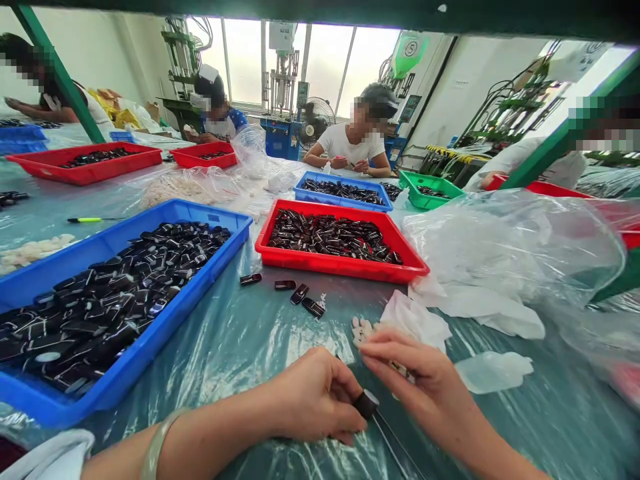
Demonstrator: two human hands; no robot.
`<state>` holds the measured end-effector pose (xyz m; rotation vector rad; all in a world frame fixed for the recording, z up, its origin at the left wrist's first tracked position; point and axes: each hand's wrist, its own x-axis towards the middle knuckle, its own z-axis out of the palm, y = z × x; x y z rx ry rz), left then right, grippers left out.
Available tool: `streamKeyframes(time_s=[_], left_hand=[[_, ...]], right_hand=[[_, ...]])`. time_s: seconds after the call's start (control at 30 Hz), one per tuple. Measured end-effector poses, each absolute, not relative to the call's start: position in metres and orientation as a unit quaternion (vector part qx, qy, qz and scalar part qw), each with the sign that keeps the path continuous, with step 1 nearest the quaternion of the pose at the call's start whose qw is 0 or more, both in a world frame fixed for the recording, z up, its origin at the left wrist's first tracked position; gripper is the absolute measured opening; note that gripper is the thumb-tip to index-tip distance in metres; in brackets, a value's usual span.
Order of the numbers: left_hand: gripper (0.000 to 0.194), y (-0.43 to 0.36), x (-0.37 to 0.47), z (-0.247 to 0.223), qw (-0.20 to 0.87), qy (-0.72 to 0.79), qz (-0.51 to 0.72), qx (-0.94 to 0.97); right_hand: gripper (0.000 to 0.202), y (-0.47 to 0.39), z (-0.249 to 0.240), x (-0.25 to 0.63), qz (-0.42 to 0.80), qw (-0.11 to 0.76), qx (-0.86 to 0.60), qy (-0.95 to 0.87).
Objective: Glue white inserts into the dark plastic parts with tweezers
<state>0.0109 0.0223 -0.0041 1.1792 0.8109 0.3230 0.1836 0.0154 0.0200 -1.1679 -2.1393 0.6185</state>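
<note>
My left hand point(320, 397) is closed around a small black part point(367, 404) with a pale round end, low in the middle of the head view. Just right of it, my right hand point(415, 373) has its thumb and fingertips pressed together beside several small whitish pieces point(361, 330); what its fingertips hold, if anything, is too small to make out. Below the black part, a thin metal tool point(395, 443) slants between my hands. Several loose black parts point(313, 307) lie beyond my left hand, in front of a red tray point(345, 265) filled with similar parts.
A large blue tray point(165, 333) full of black parts fills the left side. Clear plastic bags point(515, 240) and a flattened translucent glove point(495, 372) lie at right. Green frame bars slant at both sides. Across the table sit several people point(350, 140) near more trays.
</note>
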Motion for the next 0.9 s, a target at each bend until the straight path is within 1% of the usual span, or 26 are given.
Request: streamKeyframes(time_s=[0.13,0.3,0.4,0.5,0.57,0.67,0.8,0.9], left_hand=[[0.017,0.022,0.009,-0.007,0.754,0.370,0.135,0.526],[0.016,0.025,0.010,-0.014,0.774,0.361,0.139,0.501],[0.017,0.026,0.011,-0.016,0.777,0.357,0.145,0.498],[0.018,0.025,0.011,-0.016,0.772,0.360,0.148,0.502],[0.017,0.025,0.010,-0.015,0.770,0.361,0.149,0.504],[0.015,0.026,0.009,-0.015,0.769,0.362,0.152,0.504],[0.013,0.027,0.009,-0.014,0.748,0.357,0.159,0.537],[0.008,0.026,0.009,-0.011,0.727,0.356,0.181,0.558]], right_hand=[[0.019,0.047,0.015,0.167,0.172,0.265,-0.420,-0.851],[0.017,0.075,0.004,0.144,0.104,0.211,-0.403,-0.885],[0.013,0.082,-0.001,0.137,0.078,0.178,-0.400,-0.896],[0.011,0.084,-0.006,0.136,0.072,0.165,-0.407,-0.896],[0.010,0.081,-0.007,0.137,0.077,0.171,-0.416,-0.890],[0.015,0.070,-0.004,0.142,0.098,0.201,-0.433,-0.873],[0.016,0.045,0.007,0.161,0.154,0.252,-0.469,-0.833],[0.016,0.024,0.012,0.180,0.195,0.272,-0.499,-0.799]])
